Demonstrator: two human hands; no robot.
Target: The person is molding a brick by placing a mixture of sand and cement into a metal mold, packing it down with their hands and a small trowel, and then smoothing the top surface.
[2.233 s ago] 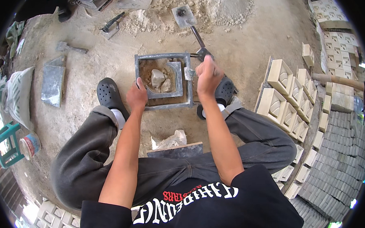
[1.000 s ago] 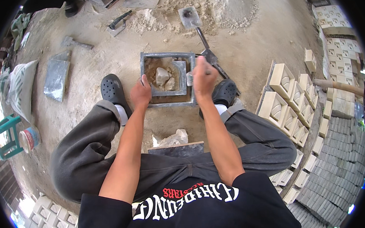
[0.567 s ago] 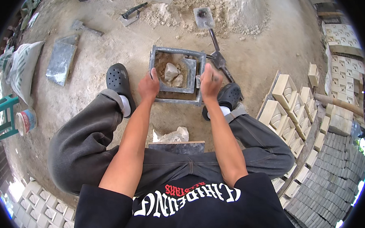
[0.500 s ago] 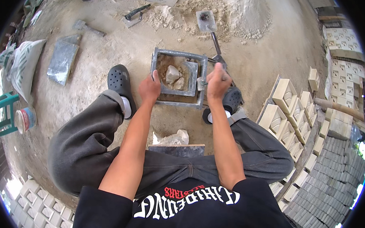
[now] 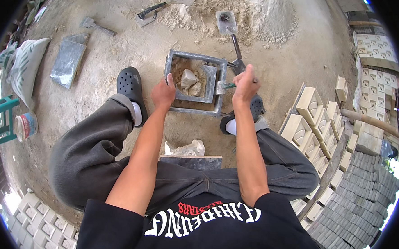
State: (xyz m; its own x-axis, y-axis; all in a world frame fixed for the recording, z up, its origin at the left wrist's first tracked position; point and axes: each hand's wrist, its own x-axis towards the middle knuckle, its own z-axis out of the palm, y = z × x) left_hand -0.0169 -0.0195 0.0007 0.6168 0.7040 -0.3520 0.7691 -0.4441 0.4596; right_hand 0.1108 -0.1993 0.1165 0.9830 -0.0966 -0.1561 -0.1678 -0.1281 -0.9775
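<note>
while right hand (image 5: 244,84) grips trowel handle (image 5: 233,84) at square metal mould (image 5: 196,82) edge, left hand (image 5: 163,92) clamps near rim; mould sits on dirt floor (image 5: 114,48) between feet; risk: slipping trowel nicks fingers, crumbles mix.

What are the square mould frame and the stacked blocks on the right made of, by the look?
Mould frame: seemingly metal, dull grey with thin straight walls, smeared with pale mix; the left hand rests on its edge. Stacked blocks: likely cast cement or concrete, matte cream, with a recessed pattern and crisp moulded edges.
</note>
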